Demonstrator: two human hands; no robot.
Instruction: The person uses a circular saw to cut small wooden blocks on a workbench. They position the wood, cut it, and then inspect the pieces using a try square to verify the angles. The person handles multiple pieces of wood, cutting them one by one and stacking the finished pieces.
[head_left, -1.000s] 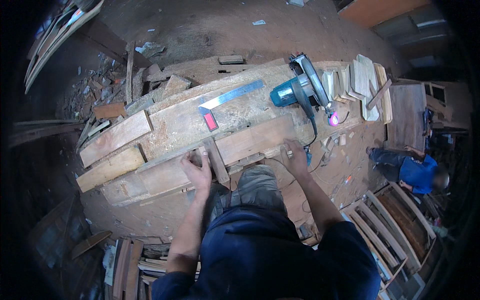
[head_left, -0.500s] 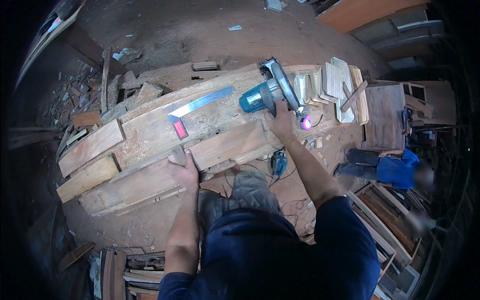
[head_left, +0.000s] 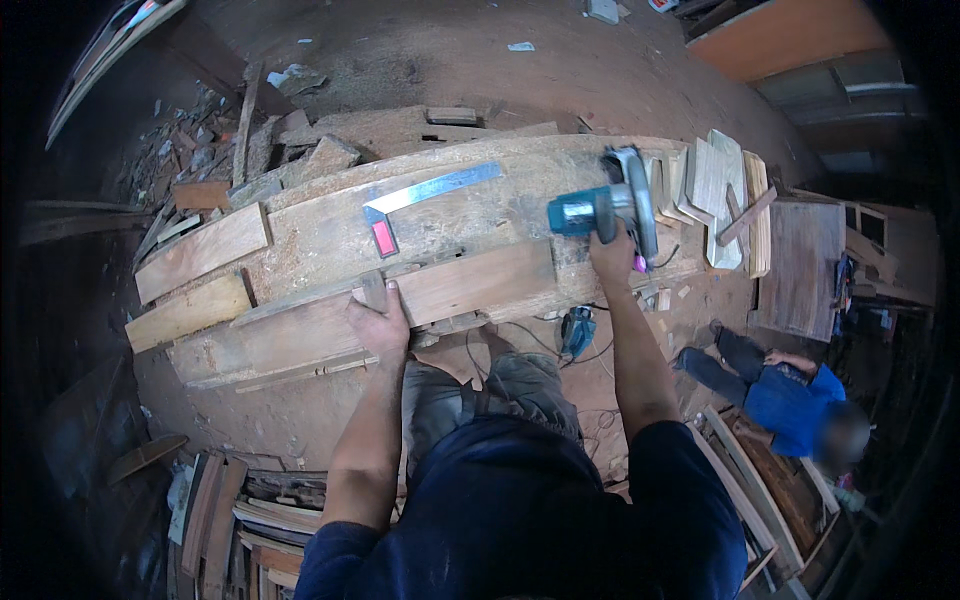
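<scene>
My right hand [head_left: 612,258] is wrapped round the handle of a teal circular saw [head_left: 580,212], right of the end of a long wooden board [head_left: 480,283]. The saw's blade side faces right, towards some stacked cut pieces. Near the board's middle, my left hand [head_left: 380,322] grips a small wood block [head_left: 373,288] that lies across the board, thumb along its side. Part of the block is hidden by the fingers. Behind the board, a try square [head_left: 430,190] with a metal blade and a pink-faced stock lies on the dusty bench top.
Cut wood pieces [head_left: 712,190] stand at the bench's right end; two short boards [head_left: 205,255] lie at its left. Another teal power tool [head_left: 577,333] and cords are on the floor. A person in blue [head_left: 790,400] is at the right. Scrap wood [head_left: 290,140] is piled behind.
The saw has moved right in my right hand, away from the board's end. My left hand stays on the block. The person at the right has shifted slightly.
</scene>
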